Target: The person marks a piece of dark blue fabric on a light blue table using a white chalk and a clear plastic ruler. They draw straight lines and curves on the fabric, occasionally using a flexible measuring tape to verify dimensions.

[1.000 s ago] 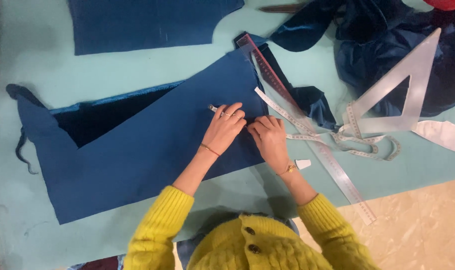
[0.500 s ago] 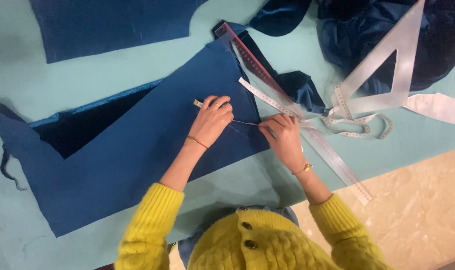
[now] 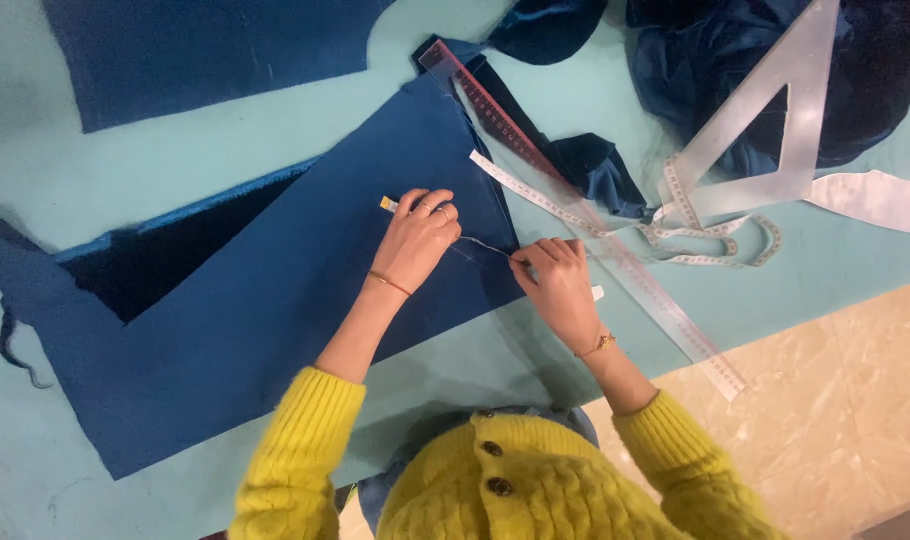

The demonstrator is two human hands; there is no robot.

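Concealed and cropped elements, head view.
Dark velvet heap point(image 3: 775, 60) and upper blue fabric piece point(image 3: 205, 50) cut by top edge; small item under left hand point(image 3: 420, 240) mostly covered; thread between fingers barely discernible.

Single view: head-worn camera, looking almost straight down onto worktable point(image 3: 175, 210). Wearer's yellow sweater point(image 3: 515, 480) fills bottom edge, so lens sits above and just behind chest. Both forearms run up from bottom toward frame centre; left hand point(image 3: 420, 240) and right hand point(image 3: 560, 285) land mid-frame, near. Table spans most of frame; pale floor point(image 3: 855, 400) shows lower right. Far table edge out of frame, likely beyond top. No second view, so no overlap to report.
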